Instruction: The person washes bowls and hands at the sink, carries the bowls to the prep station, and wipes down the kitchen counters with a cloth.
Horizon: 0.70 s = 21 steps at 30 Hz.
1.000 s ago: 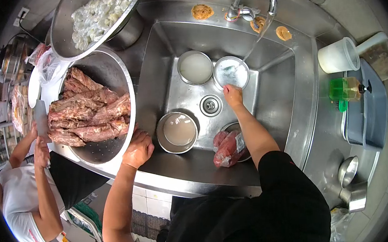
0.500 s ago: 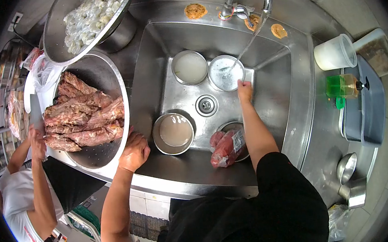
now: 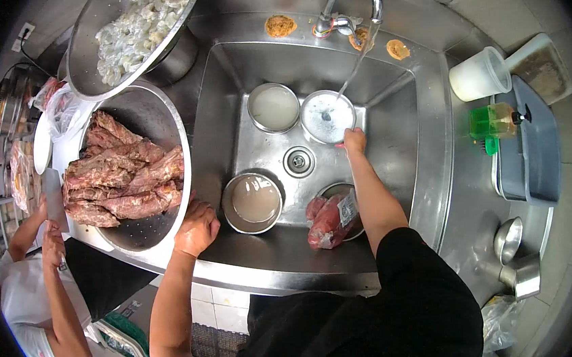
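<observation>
My right hand (image 3: 354, 141) grips the near right rim of a round metal pan (image 3: 327, 116) in the sink. Water from the tap (image 3: 374, 14) runs into this pan, and the water inside looks frothy. Closed in a loose fist, my left hand (image 3: 197, 228) rests at the sink's left front edge, beside a large metal bowl (image 3: 182, 119) of raw meat (image 3: 125, 172). Its palm side is hidden. Two more pans of cloudy water, one at the back (image 3: 273, 107) and one at the front (image 3: 253, 203), stand around the drain (image 3: 298, 162). Packaged red meat (image 3: 331, 221) lies over another pan at front right.
A tilted bowl of peeled shrimp (image 3: 141, 38) stands at back left. At far left, a co-worker's hands (image 3: 52, 243) are at a cleaver (image 3: 54, 199). A white tub (image 3: 480, 74), soap bottle (image 3: 493, 121) and grey bin (image 3: 543, 149) line the right side.
The view has shifted slightly. My right hand stays on the pan's rim, and the water inside has become whiter and frothier. The co-worker's cleaver now shows more clearly.
</observation>
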### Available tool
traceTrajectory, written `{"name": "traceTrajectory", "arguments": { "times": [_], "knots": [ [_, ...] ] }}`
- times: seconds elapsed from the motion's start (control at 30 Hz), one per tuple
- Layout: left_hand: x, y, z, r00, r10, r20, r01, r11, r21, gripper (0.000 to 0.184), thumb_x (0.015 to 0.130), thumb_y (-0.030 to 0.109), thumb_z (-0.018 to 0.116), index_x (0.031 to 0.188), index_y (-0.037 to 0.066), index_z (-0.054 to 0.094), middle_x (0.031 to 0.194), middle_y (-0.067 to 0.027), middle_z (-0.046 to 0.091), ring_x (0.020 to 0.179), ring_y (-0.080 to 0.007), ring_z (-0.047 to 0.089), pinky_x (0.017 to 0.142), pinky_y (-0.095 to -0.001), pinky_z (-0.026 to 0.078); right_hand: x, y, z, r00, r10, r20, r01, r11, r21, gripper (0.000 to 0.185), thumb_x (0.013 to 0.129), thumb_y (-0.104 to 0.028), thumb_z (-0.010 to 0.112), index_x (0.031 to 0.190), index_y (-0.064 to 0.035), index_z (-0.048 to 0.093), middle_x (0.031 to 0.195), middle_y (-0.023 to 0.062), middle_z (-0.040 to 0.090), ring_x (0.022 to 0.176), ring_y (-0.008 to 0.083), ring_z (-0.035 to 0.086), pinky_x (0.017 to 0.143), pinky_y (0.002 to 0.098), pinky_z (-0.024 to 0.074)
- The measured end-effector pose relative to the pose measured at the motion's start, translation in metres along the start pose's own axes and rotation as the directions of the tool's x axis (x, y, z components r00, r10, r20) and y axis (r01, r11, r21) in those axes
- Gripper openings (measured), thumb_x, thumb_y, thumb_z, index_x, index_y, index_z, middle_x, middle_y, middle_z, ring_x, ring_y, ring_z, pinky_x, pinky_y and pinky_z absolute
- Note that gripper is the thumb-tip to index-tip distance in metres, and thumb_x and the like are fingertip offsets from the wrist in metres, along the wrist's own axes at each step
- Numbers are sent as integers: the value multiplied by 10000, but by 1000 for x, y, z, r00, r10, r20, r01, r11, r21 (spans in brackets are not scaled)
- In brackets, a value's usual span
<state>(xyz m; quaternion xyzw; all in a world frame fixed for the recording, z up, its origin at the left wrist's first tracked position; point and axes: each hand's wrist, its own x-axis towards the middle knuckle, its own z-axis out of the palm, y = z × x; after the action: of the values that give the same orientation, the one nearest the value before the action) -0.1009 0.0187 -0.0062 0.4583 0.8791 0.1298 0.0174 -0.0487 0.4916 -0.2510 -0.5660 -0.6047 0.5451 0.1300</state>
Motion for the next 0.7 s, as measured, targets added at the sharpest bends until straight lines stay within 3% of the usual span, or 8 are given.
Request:
{"name": "traceTrajectory", "arguments": {
  "times": [0.07,0.2,0.27,0.37,0.47,0.57,0.6,0.7],
  "knots": [
    [-2,0,-1,998,-31,49,33,999,-27,109,709,114,660,793,49,635,943,-114,667,981,-317,613,1054,-420,413,-7,-12,-12,1000,-20,18,19,1000,22,235,821,-108,564,929,98,599,870,201,663,593,285,663,456,354,582],
    [-5,1,-1,998,-56,31,57,998,-11,101,715,109,656,797,55,634,936,-112,664,975,-314,608,970,-405,457,-58,-83,-50,994,-106,32,107,994,-33,196,826,-95,569,903,84,590,831,175,644,620,272,665,463,375,594],
    [-7,1,-7,985,-80,156,87,995,-41,102,719,108,653,803,54,631,915,-112,654,956,-315,603,892,-401,478,-67,-99,-57,982,-176,63,178,983,-32,188,827,-91,569,902,80,588,827,167,639,636,269,667,471,390,599],
    [-10,-2,-5,994,-42,96,48,997,-62,116,739,131,651,815,45,628,903,-121,641,956,-319,593,883,-410,477,-71,-125,-73,976,-175,127,156,977,146,173,831,-86,567,897,73,584,820,153,632,650,271,667,482,412,606],
    [-14,-4,-6,995,-14,103,21,997,-68,117,756,141,644,833,54,631,947,-123,639,978,-323,586,880,-420,480,-89,-165,-93,972,-198,130,190,979,72,230,834,-83,569,983,92,578,867,163,630,673,281,670,493,413,610],
    [-12,1,-9,984,-102,149,115,990,-78,128,779,155,634,861,57,636,964,-118,632,993,-328,587,861,-413,495,-87,-187,-110,968,-199,153,181,976,122,480,826,-86,583,1235,127,452,1047,208,588,795,331,675,544,441,619],
    [-14,-1,-6,987,-73,140,86,992,-88,128,779,155,634,861,57,636,964,-118,632,993,-328,587,861,-413,495,-98,-199,-115,970,-210,122,192,971,143,492,825,-92,582,1240,131,441,1057,213,578,821,341,674,556,452,620],
    [-13,0,-9,987,-81,137,92,993,-79,125,789,164,635,853,58,641,963,-113,633,1016,-319,589,867,-413,497,-116,-227,-133,969,-233,86,217,963,161,305,815,-69,555,1071,76,476,879,162,600,687,289,681,526,458,615]
  ]
}}
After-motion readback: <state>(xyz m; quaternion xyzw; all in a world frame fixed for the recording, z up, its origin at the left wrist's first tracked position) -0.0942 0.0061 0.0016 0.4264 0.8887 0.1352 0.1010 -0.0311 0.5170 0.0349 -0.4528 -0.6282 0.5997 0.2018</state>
